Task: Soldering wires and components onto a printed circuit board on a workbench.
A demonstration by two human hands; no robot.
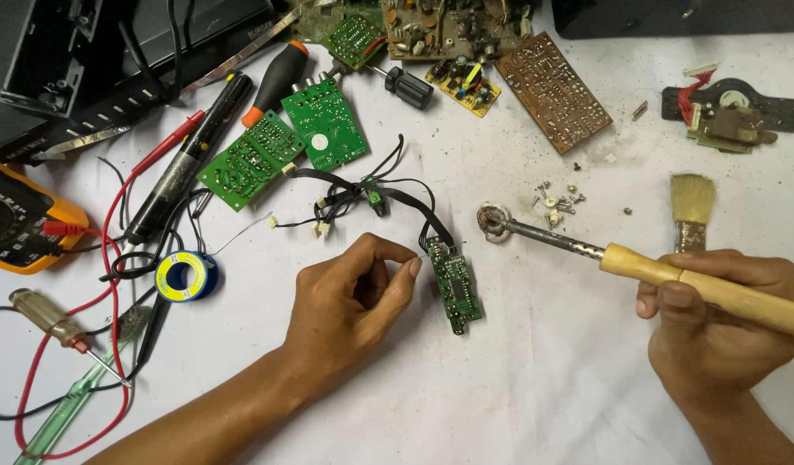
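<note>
L hand [350,297] pinches a thin wire at small green board [453,288], mid-table. R hand [716,323] is closed round soldering iron [673,274], near right edge. White cloth [535,379] bare toward near edge; tools, boards crowd the far side.

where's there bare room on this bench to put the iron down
Bare cloth lies between the left hand and right hand, below the small green board, and right of the brush. The top edge is crowded with circuit boards; the left side is tangled with red leads and a solder spool.
</note>
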